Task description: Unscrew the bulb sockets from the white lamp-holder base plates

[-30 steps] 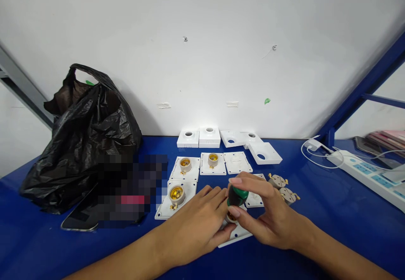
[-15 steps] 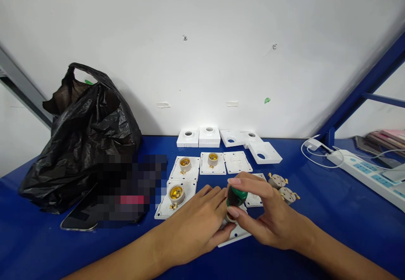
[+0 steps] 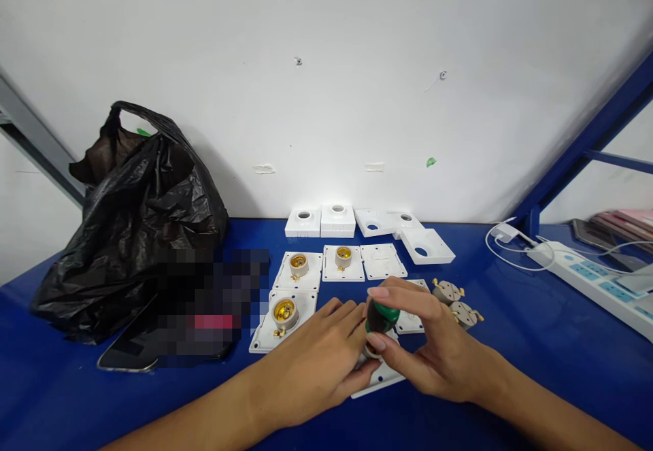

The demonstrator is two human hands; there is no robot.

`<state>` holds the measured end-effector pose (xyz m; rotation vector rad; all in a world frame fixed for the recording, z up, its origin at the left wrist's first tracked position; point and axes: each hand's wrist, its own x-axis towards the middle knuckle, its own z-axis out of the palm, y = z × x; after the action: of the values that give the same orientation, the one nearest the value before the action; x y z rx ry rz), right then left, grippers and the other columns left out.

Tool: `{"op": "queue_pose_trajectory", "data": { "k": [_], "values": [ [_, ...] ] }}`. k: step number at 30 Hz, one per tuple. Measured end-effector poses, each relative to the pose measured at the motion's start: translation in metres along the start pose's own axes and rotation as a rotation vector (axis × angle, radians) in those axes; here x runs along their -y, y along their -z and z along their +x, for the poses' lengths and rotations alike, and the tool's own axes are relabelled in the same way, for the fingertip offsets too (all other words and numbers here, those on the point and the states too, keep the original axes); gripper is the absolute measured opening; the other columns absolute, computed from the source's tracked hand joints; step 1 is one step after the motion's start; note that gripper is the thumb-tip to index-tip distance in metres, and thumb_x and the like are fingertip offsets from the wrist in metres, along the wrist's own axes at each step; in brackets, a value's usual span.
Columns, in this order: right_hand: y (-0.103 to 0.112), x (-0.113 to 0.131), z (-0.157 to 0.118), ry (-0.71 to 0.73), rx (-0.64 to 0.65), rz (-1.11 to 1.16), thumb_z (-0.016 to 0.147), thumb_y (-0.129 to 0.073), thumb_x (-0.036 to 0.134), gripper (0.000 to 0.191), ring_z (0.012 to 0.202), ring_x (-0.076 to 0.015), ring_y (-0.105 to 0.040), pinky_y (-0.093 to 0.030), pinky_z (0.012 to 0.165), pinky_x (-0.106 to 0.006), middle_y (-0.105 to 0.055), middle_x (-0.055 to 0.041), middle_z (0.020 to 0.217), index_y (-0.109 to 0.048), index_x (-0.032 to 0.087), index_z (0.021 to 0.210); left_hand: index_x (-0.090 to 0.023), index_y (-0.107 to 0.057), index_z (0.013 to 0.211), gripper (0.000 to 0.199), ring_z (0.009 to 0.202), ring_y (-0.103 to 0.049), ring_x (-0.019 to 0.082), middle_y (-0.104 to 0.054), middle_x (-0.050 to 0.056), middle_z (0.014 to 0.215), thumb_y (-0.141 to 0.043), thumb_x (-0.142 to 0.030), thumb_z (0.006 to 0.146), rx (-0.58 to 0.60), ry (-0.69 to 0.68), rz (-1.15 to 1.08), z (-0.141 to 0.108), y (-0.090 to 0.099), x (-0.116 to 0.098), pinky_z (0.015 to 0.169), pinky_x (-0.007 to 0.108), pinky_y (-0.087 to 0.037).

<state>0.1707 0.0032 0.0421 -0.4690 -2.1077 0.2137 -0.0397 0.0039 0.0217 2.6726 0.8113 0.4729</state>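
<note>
Pinched between the thumb and fingers of the right hand [image 3: 439,345], the screwdriver [image 3: 381,318] stands over a round lamp socket [image 3: 373,352], its green and dark handle uppermost. The left hand [image 3: 326,352] lies just beside it, fingers close together, thumb bent round the socket's near side; it appears to clasp the socket against the white plate [image 3: 388,375], though much of that hold is hidden. The plate lies slantwise on the blue table [image 3: 352,430].

The step in hand looks like turning a screw inside the socket. This calls, I judge, for a short twist of the handle under light downward pressure, with the socket kept from spinning.

The screwdriver points down into the socket, its long axis roughly upright and seen nearly end-on; shaft and tip are out of sight, so I cannot tell whether the tip is seated. Two loose sockets [image 3: 447,292] lie beyond the right hand.
</note>
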Motion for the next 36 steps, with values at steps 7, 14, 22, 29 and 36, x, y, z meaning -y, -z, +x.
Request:
{"op": "queue_pose_trajectory", "data": {
  "k": [7, 14, 22, 29, 36],
  "values": [
    [-0.0010, -0.0003, 0.0001, 0.006, -0.001, 0.014, 0.109, -0.058, 0.017, 0.053, 0.078, -0.0200, -0.071, -0.062, 0.075, -0.037, -0.073, -0.0019, 0.095, -0.042, 0.027, 0.158, -0.018, -0.067, 0.109, 0.006, 0.102, -0.071, 0.029, -0.074, 0.009, 0.113, -0.069, -0.023, 0.107, 0.004, -0.001, 0.014, 0.0002, -0.0006, 0.0003, 0.093, 0.043, -0.057],
    [-0.0008, -0.0005, -0.0004, 0.010, -0.001, 0.028, 0.108, -0.058, 0.016, 0.055, 0.079, -0.0204, -0.070, -0.060, 0.075, -0.036, -0.072, -0.0018, 0.095, -0.041, 0.027, 0.160, -0.018, -0.067, 0.110, 0.005, 0.103, -0.071, 0.029, -0.074, 0.009, 0.114, -0.068, -0.023, 0.108, 0.009, -0.006, 0.000, 0.0011, 0.0011, -0.0013, 0.093, 0.043, -0.058],
    [-0.0018, -0.0011, 0.0000, 0.024, 0.007, 0.018, 0.111, -0.055, 0.018, 0.046, 0.078, -0.0194, -0.068, -0.059, 0.074, -0.036, -0.071, -0.0022, 0.094, -0.043, 0.023, 0.155, -0.017, -0.068, 0.113, 0.008, 0.105, -0.072, 0.030, -0.074, 0.010, 0.116, -0.068, -0.024, 0.108, 0.011, -0.004, 0.016, 0.0004, -0.0002, -0.0003, 0.095, 0.043, -0.058],
    [-0.0009, -0.0009, -0.0004, 0.021, 0.008, 0.012, 0.111, -0.054, 0.018, 0.042, 0.078, -0.0187, -0.067, -0.058, 0.074, -0.035, -0.070, -0.0024, 0.094, -0.045, 0.022, 0.153, -0.018, -0.067, 0.109, 0.007, 0.102, -0.072, 0.029, -0.075, 0.009, 0.114, -0.069, -0.024, 0.108, 0.014, 0.008, 0.021, 0.0010, 0.0017, -0.0020, 0.092, 0.041, -0.057],
    [-0.0007, -0.0015, -0.0011, 0.024, 0.014, 0.005, 0.112, -0.053, 0.020, 0.042, 0.078, -0.0189, -0.067, -0.058, 0.074, -0.036, -0.071, -0.0025, 0.095, -0.044, 0.022, 0.153, -0.017, -0.067, 0.111, 0.006, 0.103, -0.071, 0.029, -0.074, 0.010, 0.116, -0.069, -0.023, 0.108, 0.029, 0.006, 0.000, 0.0004, 0.0017, -0.0014, 0.092, 0.041, -0.057]
  ]
}}
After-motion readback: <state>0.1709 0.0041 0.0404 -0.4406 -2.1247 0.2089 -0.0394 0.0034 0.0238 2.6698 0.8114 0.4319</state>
